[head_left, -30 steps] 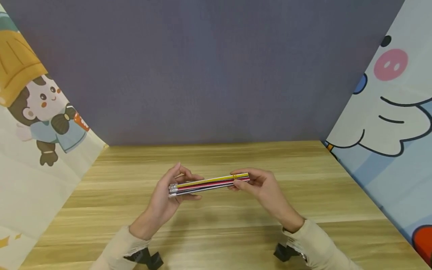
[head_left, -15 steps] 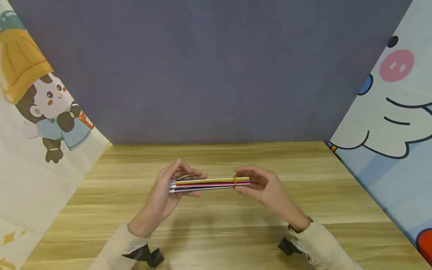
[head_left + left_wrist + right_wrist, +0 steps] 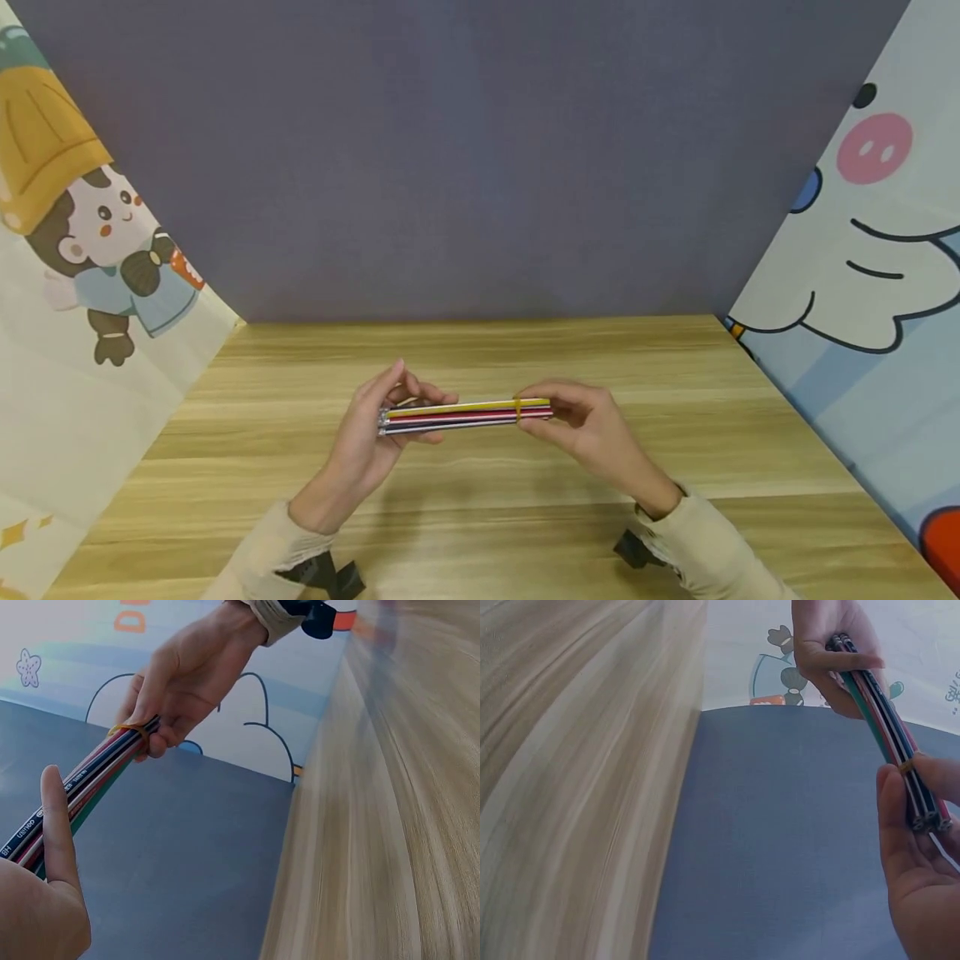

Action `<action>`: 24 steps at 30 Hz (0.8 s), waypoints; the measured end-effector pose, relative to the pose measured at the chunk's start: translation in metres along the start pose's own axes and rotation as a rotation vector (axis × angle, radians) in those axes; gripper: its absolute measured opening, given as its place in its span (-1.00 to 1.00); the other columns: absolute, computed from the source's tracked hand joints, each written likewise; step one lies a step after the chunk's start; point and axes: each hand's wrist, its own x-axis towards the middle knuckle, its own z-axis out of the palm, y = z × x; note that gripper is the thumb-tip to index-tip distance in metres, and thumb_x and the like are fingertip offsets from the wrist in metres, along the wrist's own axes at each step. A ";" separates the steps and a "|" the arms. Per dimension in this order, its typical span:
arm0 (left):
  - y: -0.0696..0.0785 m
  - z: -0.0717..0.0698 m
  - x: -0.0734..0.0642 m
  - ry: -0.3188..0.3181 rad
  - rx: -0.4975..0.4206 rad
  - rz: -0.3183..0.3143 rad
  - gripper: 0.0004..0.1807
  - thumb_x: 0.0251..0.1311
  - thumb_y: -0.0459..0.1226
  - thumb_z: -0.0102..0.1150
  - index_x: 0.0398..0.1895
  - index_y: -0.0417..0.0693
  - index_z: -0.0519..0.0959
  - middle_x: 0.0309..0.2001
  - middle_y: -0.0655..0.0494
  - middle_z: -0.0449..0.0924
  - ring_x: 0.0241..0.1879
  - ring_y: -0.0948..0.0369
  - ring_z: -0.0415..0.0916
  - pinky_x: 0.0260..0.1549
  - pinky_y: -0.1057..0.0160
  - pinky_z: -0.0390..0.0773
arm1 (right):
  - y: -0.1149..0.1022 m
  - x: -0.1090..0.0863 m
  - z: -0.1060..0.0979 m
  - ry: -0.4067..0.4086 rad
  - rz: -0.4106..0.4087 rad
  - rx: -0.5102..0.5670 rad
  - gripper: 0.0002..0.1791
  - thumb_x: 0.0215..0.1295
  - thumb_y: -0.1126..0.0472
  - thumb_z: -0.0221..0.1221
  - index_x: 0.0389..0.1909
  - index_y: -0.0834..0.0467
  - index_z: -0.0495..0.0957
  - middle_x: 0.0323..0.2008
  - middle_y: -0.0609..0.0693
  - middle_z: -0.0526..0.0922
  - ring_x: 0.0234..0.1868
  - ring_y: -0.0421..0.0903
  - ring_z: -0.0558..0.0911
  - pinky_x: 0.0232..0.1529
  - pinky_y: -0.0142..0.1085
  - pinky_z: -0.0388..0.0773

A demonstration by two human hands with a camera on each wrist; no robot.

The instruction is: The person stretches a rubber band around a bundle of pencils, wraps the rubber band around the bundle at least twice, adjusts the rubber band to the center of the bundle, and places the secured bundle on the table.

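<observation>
A bundle of striped pencils [image 3: 461, 412] is held nearly level above the table between both hands. Their metal-banded ends sit against the palm of my left hand [image 3: 363, 433], whose thumb lies along them in the left wrist view. A yellow rubber band [image 3: 132, 730] goes round the bundle close to its other end. My right hand [image 3: 592, 421] pinches the pencils there, thumb and forefinger right at the rubber band. In the right wrist view, the bare pencil ends [image 3: 928, 822] stick out past the band, between the right fingers.
A wood-grain table [image 3: 480, 533] lies under the hands. Behind it rises a dark grey panel [image 3: 480, 167]. Cartoon-printed sheets close off the left side [image 3: 45, 400] and the right side [image 3: 847, 400].
The right fingertips have shifted on the pencils to the rubber band, which now sits a little farther from their bare ends. The bundle has levelled slightly; the left hand keeps its hold.
</observation>
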 end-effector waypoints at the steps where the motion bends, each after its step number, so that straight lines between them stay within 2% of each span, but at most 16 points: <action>1: 0.000 0.000 0.000 0.000 -0.003 -0.003 -0.55 0.60 -0.12 -0.25 -0.39 -0.12 0.52 -0.23 -0.04 0.73 -0.05 -0.02 0.69 -0.37 0.10 0.76 | 0.000 0.000 0.000 -0.005 0.002 -0.002 -0.67 0.22 0.38 0.35 0.02 0.28 0.64 -0.07 0.06 0.69 -0.16 -0.04 0.68 -0.18 -0.20 0.72; 6: -0.003 0.002 -0.001 0.014 -0.019 -0.023 -0.55 0.60 -0.10 -0.24 -0.43 -0.12 0.50 -0.28 -0.02 0.72 -0.09 -0.03 0.70 -0.41 0.12 0.76 | -0.006 -0.001 -0.002 -0.032 0.006 0.021 -0.68 0.19 0.40 0.36 -0.02 0.23 0.66 -0.09 0.07 0.70 -0.17 -0.02 0.68 -0.18 -0.20 0.73; 9: -0.007 0.005 -0.001 -0.009 -0.022 -0.052 -0.54 0.60 -0.10 -0.25 -0.44 -0.13 0.48 -0.31 0.00 0.69 -0.08 -0.03 0.70 -0.39 0.10 0.76 | -0.010 -0.003 0.001 -0.063 -0.003 -0.016 -0.70 0.19 0.33 0.39 -0.03 0.17 0.69 -0.15 0.03 0.73 -0.35 -0.10 0.67 -0.40 -0.26 0.71; 13: -0.008 0.010 -0.002 -0.040 0.012 -0.071 -0.55 0.61 -0.11 -0.26 -0.45 -0.14 0.44 -0.32 0.00 0.65 -0.03 -0.08 0.67 -0.33 0.06 0.76 | -0.011 -0.003 0.009 -0.090 -0.026 -0.089 -0.71 0.19 0.23 0.41 -0.05 0.08 0.71 -0.24 -0.04 0.76 -0.57 -0.22 0.57 -0.65 -0.32 0.59; 15: -0.007 0.009 -0.002 -0.031 0.023 -0.064 -0.55 0.60 -0.10 -0.25 -0.46 -0.14 0.42 -0.33 0.00 0.64 -0.01 -0.10 0.66 -0.31 0.04 0.76 | -0.011 -0.002 0.008 -0.091 -0.036 -0.092 -0.68 0.20 0.25 0.40 0.00 0.10 0.69 -0.19 0.01 0.75 -0.50 -0.20 0.62 -0.57 -0.30 0.64; 20: -0.001 0.002 0.000 0.006 0.017 -0.051 -0.54 0.60 -0.08 -0.24 -0.46 -0.12 0.44 -0.30 0.02 0.65 0.02 -0.11 0.65 -0.29 0.04 0.76 | -0.009 -0.002 0.000 -0.066 -0.018 -0.066 -0.59 0.19 0.32 0.39 0.08 0.10 0.63 -0.02 0.06 0.69 -0.12 -0.08 0.69 -0.13 -0.22 0.72; 22: 0.000 0.000 0.000 0.014 0.006 -0.054 -0.53 0.60 -0.07 -0.24 -0.47 -0.11 0.45 -0.31 0.02 0.66 0.01 -0.11 0.65 -0.30 0.04 0.76 | -0.009 -0.001 -0.002 -0.057 -0.018 -0.056 -0.63 0.20 0.34 0.38 0.05 0.14 0.64 -0.04 0.04 0.70 -0.11 -0.05 0.69 -0.09 -0.22 0.71; 24: -0.001 -0.001 0.000 0.024 -0.009 -0.061 -0.53 0.59 -0.06 -0.23 -0.48 -0.11 0.45 -0.33 0.02 0.66 0.00 -0.11 0.66 -0.33 0.04 0.76 | -0.008 -0.001 -0.002 -0.068 -0.014 -0.033 -0.67 0.22 0.35 0.36 0.02 0.16 0.65 -0.06 0.03 0.70 -0.14 -0.03 0.69 -0.14 -0.21 0.71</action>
